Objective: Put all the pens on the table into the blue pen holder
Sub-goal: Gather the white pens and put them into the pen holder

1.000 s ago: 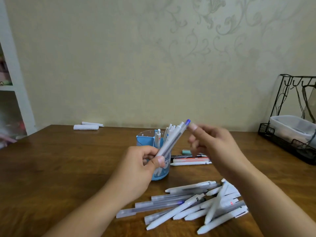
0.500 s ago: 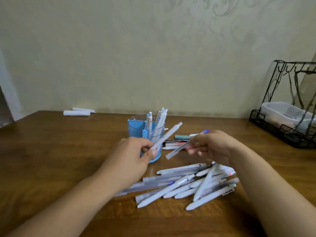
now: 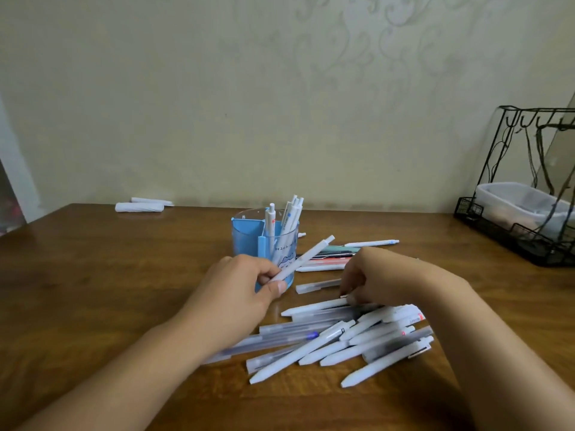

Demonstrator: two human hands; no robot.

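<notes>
Left hand (image 3: 245,284) pinches a white pen (image 3: 303,258) just before the pen holder (image 3: 249,241); right hand (image 3: 376,275) curled, fingertips down right of it.

The light is soft, even and rather dim, with a greenish-yellow cast on the wall (image 3: 280,104). The wooden table (image 3: 93,275) carries a pale sheen along its far edge and only faint, diffuse shadows under the forearms. Wide-angle distortion bows the table edge and tilts the wire rack (image 3: 522,188) at the right. The whole frame is slightly soft, and the pen pile (image 3: 342,337) is smeared by motion blur.
</notes>
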